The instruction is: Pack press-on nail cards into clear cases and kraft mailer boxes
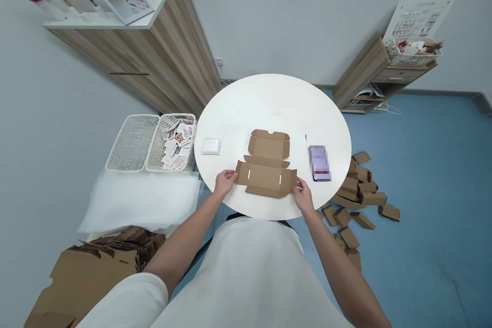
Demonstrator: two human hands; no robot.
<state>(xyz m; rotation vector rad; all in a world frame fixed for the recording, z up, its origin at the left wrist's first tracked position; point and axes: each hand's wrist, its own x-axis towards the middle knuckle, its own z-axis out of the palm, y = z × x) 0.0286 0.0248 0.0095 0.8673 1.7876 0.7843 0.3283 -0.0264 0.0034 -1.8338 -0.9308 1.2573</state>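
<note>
Left hand (226, 183) and right hand (302, 195): each is pinching an opposite side of one unfolded cardboard box (265, 175).
The cardboard box is lying on the table (272, 95), toward its near edge, its span seemingly calling for the two-sided grip. The white packet (210, 146) is sitting at the table's left, the purple item (319, 160) at its right, both apparently leaving the middle free.

No words or numbers clear enough to read. White poster (418, 18) by wall: tiny print, too small. Little cards (179, 146) in white basket (154, 154): small marks, too small as well. Purple thing (320, 160) on table (269, 102): blurred into squares.
</note>
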